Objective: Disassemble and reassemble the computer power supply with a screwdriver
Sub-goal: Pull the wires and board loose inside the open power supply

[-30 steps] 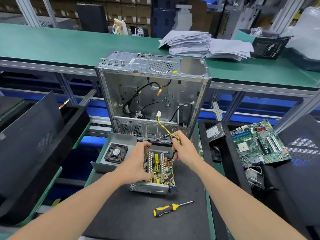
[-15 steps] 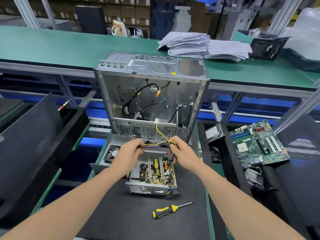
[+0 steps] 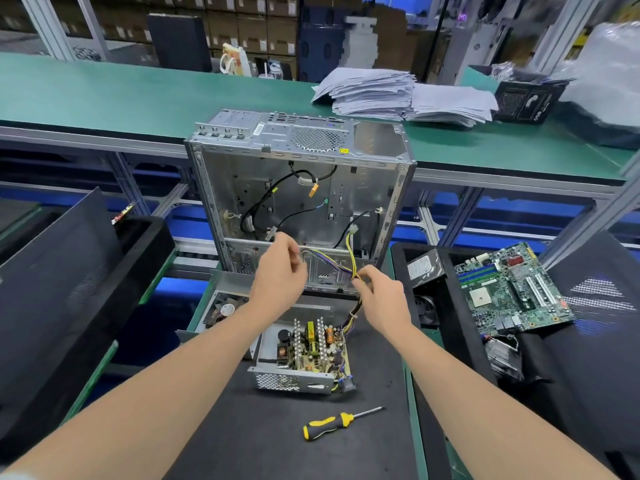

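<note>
The opened power supply (image 3: 301, 355) lies on the black mat, its circuit board bare inside the metal shell. Its removed cover with the fan (image 3: 221, 308) lies to the left behind it. A bundle of yellow, purple and black wires (image 3: 337, 266) rises from the board's right side. My left hand (image 3: 280, 275) holds the bundle's far end up in front of the case. My right hand (image 3: 379, 294) pinches the same wires lower down, above the board's right corner. A yellow-and-black screwdriver (image 3: 330, 424) lies on the mat in front of the supply, untouched.
An open, stripped computer case (image 3: 298, 188) stands upright just behind my hands. A motherboard (image 3: 509, 289) rests in a black tray on the right, beside a hard drive (image 3: 420, 266). A black side panel (image 3: 55, 271) leans at the left. Paper stacks (image 3: 398, 95) lie on the far green bench.
Both hands have risen off the power supply, lifting the wire bundle. My left hand moved up and away from the board; my right hand drew the wires upward and right.
</note>
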Tool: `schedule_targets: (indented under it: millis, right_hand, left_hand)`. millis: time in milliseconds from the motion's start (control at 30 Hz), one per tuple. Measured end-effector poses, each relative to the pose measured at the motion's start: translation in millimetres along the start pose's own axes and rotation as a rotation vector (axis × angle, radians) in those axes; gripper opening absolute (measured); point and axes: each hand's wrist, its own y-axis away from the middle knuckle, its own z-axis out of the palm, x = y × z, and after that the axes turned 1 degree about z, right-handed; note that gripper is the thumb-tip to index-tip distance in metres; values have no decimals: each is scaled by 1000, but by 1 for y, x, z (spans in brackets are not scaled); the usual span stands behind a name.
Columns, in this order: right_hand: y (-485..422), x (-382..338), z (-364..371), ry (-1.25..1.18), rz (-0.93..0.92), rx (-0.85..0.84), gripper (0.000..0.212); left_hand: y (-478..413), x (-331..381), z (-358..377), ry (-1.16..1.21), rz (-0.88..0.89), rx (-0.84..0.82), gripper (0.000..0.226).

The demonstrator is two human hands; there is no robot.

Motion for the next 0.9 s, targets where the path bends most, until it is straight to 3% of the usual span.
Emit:
schedule_targets:
  millis: [133, 200, 267, 367, 467, 567, 800, 900]
  right_hand:
    - [-1, 5, -2, -30, 110, 11, 11]
    - [0, 5, -1, -148, 176, 22, 13]
    - [7, 7, 2, -200, 219, 24, 24]
    - [19, 20, 7, 40, 203, -85, 25]
    - [32, 27, 8, 114, 342, -476, 13]
    - [43, 29, 10, 145, 402, -783, 21]
    - [59, 32, 13, -213, 580, -734, 54]
    - [61, 32, 11, -331, 657, -725, 51]
  left_hand:
    - [17, -14, 5, -255, 181, -480, 17]
    - [25, -23, 5, -404, 198, -620, 22]
    - [31, -33, 7, -568, 261, -709, 42]
    - [37, -46, 6, -731, 434, -696, 70]
    - [42, -58, 3, -836, 543, -659, 82]
    - [43, -65, 0, -876, 571, -685, 87]
    - [54, -63, 4, -912, 581, -526, 88]
    - [56, -62, 5, -925, 554, -431, 88]
